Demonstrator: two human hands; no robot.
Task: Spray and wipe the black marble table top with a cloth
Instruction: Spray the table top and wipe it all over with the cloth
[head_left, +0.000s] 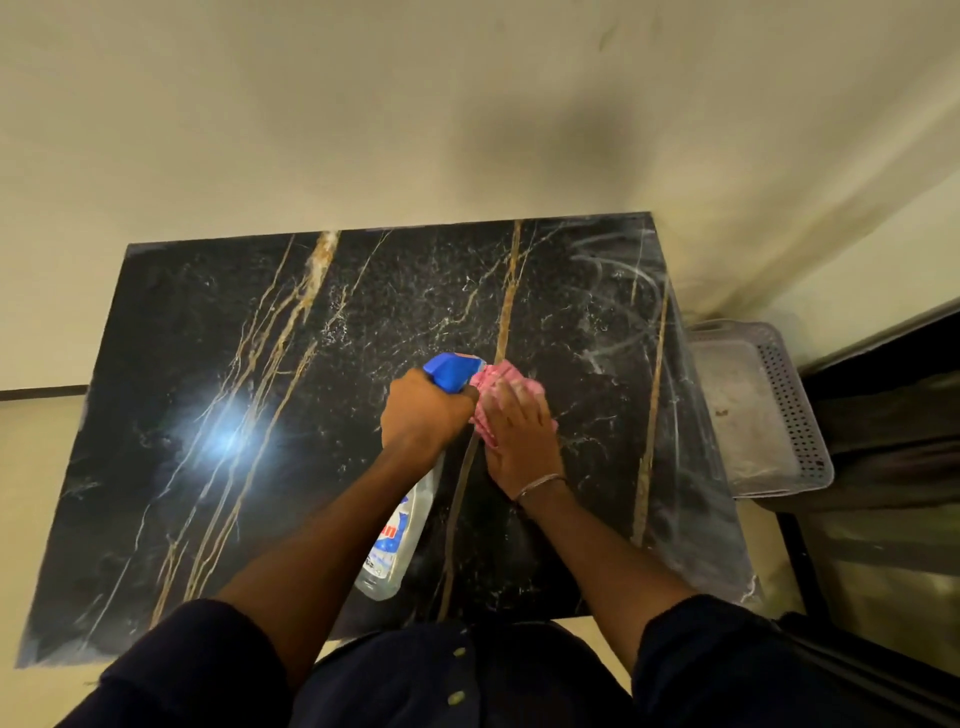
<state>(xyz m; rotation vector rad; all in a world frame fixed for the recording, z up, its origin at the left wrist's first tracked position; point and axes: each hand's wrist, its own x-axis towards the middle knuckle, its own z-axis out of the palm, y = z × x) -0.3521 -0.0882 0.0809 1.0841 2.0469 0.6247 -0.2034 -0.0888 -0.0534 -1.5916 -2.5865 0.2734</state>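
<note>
Head view: black marble tabletop (208, 338), streaks (613, 291) seen at its far right corner. Spray bottle (402, 530) is gripped by the left hand (423, 410), base toward the near edge; pink cloth (485, 376) is pressed mid-tabletop under the flat right hand (519, 441).

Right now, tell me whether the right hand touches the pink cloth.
Touching. The head view shows the right hand pressed flat on the pink cloth, covering most of it.

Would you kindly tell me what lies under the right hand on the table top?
A pink cloth, its edges showing around the right hand. Its middle and the marble table top beneath are covered.
</note>
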